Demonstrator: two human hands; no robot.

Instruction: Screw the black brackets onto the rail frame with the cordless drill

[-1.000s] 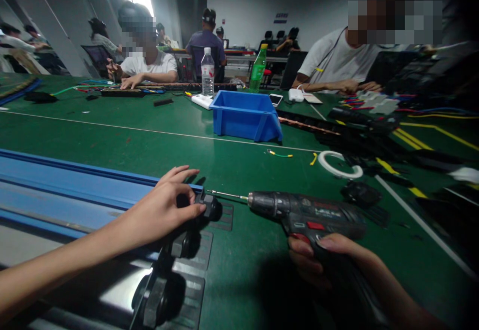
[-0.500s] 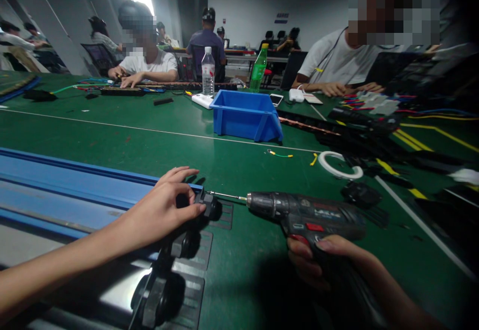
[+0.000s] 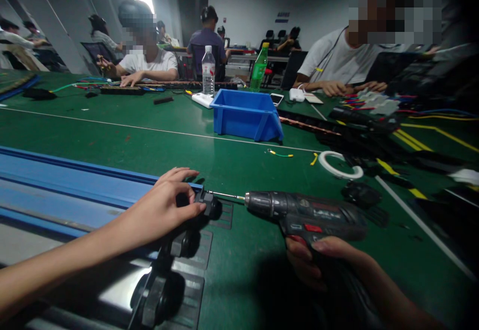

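Note:
My right hand (image 3: pixel 329 260) is wrapped round the grip of a black cordless drill (image 3: pixel 307 213), a finger at its red trigger. The drill lies level, and its long thin bit (image 3: pixel 226 195) points left, with the tip at the end of a blue metal profile (image 3: pixel 93 183). There my left hand (image 3: pixel 174 200) pinches a black hexagonal cable gland (image 3: pixel 205 204) between thumb and fingers. Two more black glands sit nearer me along the same end plate (image 3: pixel 160 260). Whether the bit's tip sits in a screw is too small to tell.
A blue bin (image 3: pixel 245 115) stands beyond my hands, near a clear bottle (image 3: pixel 208 73) and a green bottle (image 3: pixel 259 68). A white ring (image 3: pixel 340 174) and dark parts with yellow tape lie to the right. Co-workers sit across the green table (image 3: pixel 149 143).
The drill and my right hand have shifted very slightly left, toward the profile. My left hand stays put. Across the table at left, a co-worker's hand has lifted.

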